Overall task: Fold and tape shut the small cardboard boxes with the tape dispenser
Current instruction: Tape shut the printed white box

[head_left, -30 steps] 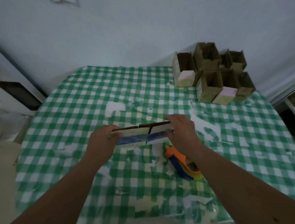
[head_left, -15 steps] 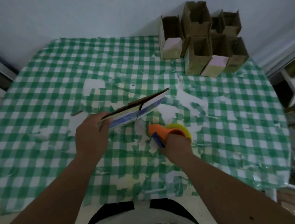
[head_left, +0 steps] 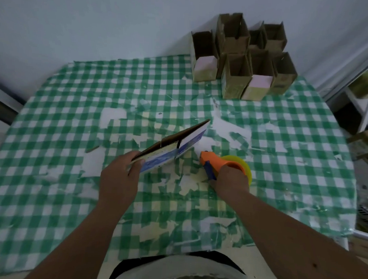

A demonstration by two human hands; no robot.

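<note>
My left hand [head_left: 119, 178] grips the near end of a flattened small cardboard box [head_left: 174, 147], blue and white on its printed side, tilted up to the right above the table. Just right of it, my right hand [head_left: 229, 181] grips the orange and blue tape dispenser [head_left: 214, 164], whose yellow tape roll [head_left: 244, 165] shows beyond my knuckles. The dispenser rests on the tablecloth, close to the flat box but apart from it.
Several open-topped cardboard boxes [head_left: 241, 63] stand stacked at the far right of the table, against the wall. The green checked tablecloth [head_left: 74, 117] is patched with worn white spots. A shelf and clutter [head_left: 364, 100] lie beyond the table's right edge.
My right hand let go of the flat box and took hold of the tape dispenser. My left hand alone now holds the box, tilted up to the right. The head camera tipped downward.
</note>
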